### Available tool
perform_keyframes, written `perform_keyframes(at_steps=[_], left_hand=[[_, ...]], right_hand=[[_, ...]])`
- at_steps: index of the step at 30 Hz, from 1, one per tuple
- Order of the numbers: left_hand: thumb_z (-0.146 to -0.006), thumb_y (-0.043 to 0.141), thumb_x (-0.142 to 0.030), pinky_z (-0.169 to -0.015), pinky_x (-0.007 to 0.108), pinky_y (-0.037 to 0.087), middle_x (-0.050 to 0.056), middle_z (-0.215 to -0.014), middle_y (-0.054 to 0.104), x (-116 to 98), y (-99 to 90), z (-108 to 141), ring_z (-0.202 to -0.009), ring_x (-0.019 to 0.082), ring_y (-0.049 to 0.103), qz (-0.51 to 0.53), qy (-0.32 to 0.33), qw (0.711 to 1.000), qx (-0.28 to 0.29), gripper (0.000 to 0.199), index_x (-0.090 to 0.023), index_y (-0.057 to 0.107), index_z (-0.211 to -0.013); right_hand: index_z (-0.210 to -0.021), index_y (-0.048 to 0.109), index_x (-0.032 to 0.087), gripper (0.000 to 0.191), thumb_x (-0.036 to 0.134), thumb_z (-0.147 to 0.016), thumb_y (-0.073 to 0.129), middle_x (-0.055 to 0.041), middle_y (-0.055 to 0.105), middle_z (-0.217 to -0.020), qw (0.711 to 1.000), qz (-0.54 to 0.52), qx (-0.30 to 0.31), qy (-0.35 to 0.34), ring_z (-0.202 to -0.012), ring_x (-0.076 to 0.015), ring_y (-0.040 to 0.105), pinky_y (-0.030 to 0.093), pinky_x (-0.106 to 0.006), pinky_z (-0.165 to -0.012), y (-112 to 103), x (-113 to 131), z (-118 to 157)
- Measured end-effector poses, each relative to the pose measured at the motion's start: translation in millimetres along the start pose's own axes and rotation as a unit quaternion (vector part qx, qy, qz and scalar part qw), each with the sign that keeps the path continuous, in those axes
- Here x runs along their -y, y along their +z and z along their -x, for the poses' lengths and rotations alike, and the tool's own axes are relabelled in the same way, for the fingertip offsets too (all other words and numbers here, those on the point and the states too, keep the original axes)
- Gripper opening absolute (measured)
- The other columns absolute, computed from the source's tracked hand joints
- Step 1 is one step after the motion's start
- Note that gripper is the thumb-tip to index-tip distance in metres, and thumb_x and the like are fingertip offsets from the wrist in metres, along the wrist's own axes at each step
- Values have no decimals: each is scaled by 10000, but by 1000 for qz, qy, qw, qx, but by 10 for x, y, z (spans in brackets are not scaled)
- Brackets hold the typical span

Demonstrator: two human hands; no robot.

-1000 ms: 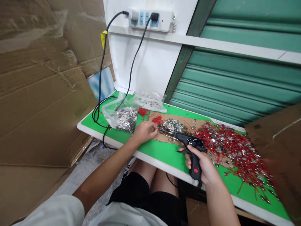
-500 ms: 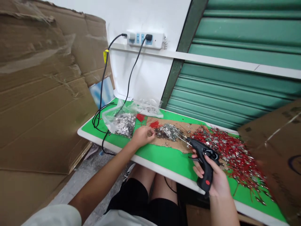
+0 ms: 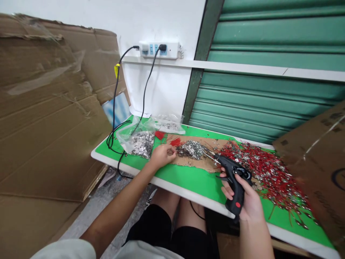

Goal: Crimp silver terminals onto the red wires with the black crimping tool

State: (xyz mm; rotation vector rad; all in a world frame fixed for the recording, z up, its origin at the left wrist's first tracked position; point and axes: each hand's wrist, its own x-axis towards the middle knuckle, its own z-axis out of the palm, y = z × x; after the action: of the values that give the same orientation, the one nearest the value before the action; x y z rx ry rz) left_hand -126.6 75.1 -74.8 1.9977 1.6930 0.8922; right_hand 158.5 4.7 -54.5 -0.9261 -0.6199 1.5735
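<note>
My right hand (image 3: 252, 201) is wrapped round the grip of a black soldering gun (image 3: 234, 183) with a red dot on its handle. The gun's thin metal tip points left at a pile of small silver metal pieces (image 3: 193, 149) on a strip of cardboard (image 3: 196, 164). At the pile's left edge my left hand (image 3: 163, 156) is closed in a pinch; whatever is between its fingertips is too small to make out. Short red wires (image 3: 175, 141) lie just beyond that hand.
A heap of red wires with silver metal ends (image 3: 269, 172) spreads over the right of the green table (image 3: 194, 180). Clear bags of metal pieces (image 3: 142, 144) lie at the left. Black cables run up to a power strip (image 3: 172, 50). Cardboard boxes (image 3: 48, 126) flank the table.
The view has shifted slightly. Both hands keep nearly the same places, the left pinched by the pile and the right round the soldering gun.
</note>
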Motion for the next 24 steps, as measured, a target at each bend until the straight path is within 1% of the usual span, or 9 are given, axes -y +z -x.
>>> perform_keyframes(at_steps=[6,12,14,18,21,22,24], left_hand=[[-767,632,-287,-672,217,466,20,-849,748,1,-7,20,-750,149,659,-4,-1,1000,-7,151,-195,741,-819],[-782,633,-293,-704,218,481,34,-875,751,47,22,19,-774,154,666,10,12,1000,-13,167,-192,755,-833],[-784,637,-292,-690,214,469,29,-829,744,58,32,21,-730,143,653,12,10,1000,-14,165,-192,757,-836],[-803,632,-305,-616,205,417,12,-666,689,57,0,20,-613,117,596,24,0,1000,-14,186,-171,751,-851],[-801,638,-302,-576,201,374,9,-662,680,-43,-45,-30,-596,108,572,33,12,999,-6,182,-162,747,-838],[-801,638,-305,-571,202,365,8,-661,680,-117,-45,-62,-592,106,567,36,17,999,-4,181,-166,749,-832],[-807,629,-325,-575,208,366,10,-653,681,-332,10,-144,-587,109,564,45,25,999,-9,197,-177,758,-830]], right_hand=[[-924,739,162,257,312,-717,712,-88,696,-816,999,-16,-5,-38,-426,-71,377,352,-189,-331,-8,-24,17],[-960,734,149,283,319,-738,694,-85,685,-830,997,-34,-6,-64,-436,-73,383,356,-192,-335,-4,-25,53],[-963,732,144,291,328,-741,694,-82,678,-825,997,-42,-6,-67,-441,-73,380,356,-192,-334,-8,-22,51],[-979,720,134,323,335,-727,713,-72,661,-822,994,-68,-9,-80,-448,-69,371,356,-186,-334,-24,-18,55],[-989,710,151,306,322,-736,710,-60,651,-838,990,-91,-17,-108,-460,-72,375,372,-192,-348,-36,-21,80],[-991,707,162,293,319,-743,707,-56,651,-850,988,-97,-23,-118,-468,-73,383,382,-194,-359,-41,-25,89],[-989,700,160,297,330,-746,711,-49,646,-829,985,-102,-32,-133,-471,-73,389,384,-193,-365,-56,-32,99]])
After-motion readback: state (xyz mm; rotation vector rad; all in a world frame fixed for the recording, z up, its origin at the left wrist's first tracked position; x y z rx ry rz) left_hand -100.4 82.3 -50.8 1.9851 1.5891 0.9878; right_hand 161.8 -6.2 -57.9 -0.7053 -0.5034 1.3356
